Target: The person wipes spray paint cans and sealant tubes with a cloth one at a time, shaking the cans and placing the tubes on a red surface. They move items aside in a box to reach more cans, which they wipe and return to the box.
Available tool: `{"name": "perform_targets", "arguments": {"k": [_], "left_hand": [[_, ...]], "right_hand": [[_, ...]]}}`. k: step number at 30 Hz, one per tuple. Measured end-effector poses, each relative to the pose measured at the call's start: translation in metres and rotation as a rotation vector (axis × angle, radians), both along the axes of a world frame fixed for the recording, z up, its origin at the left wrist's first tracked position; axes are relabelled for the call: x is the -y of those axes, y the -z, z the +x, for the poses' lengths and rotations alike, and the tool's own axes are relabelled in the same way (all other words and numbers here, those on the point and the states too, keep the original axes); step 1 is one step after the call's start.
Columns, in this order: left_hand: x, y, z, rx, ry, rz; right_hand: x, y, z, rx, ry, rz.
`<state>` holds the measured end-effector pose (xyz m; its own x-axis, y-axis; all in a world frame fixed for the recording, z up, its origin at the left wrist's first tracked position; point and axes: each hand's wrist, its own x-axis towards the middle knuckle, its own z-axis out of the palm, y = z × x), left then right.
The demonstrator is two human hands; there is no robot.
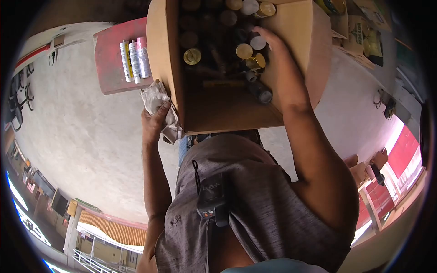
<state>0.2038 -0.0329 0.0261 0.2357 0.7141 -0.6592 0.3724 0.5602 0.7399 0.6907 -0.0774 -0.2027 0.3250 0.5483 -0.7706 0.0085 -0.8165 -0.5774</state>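
The person leans over an open cardboard box (214,109) that fills the upper middle of the view, its floor crowded toward twelve o'clock with spray cans (255,61) standing and lying, some with gold caps (192,56) and some with white or grey tops. The right hand (273,45) is reached down inside the box along its two o'clock wall, fingers stretched out flat and loosely together over the cans near the white-topped one (257,42); whether they actually press on a can or only hover just above, I cannot tell from here. A dark can (260,92) lies on its side just below that hand, toward five o'clock of it. The left hand (154,122) sits outside the box at its eight o'clock corner, fingers curled and pressed tight around a crumpled white rag (157,98), which bunches up against the box's outer wall and touches it. Beyond the rag, toward eleven o'clock, a red board (109,63) carries three sealant tubes (135,60) lying side by side, right beside the box's left wall. At one o'clock, past the box's far wall, more cartons (359,36) with yellow printing are stacked. The grey concrete floor (82,136) spreads out at nine o'clock.
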Motion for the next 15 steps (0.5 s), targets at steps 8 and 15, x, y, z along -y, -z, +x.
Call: {"name": "perform_targets", "arguments": {"k": [8,15], "left_hand": [[0.003,0.002,-0.001,-0.004,-0.007,-0.028],[0.004,0.001,0.002,-0.045,0.059,0.057]], "right_hand": [[-0.017,0.004,0.012,-0.253,0.309,-0.034],[-0.021,-0.007,-0.005,-0.371,0.494,0.130]]}}
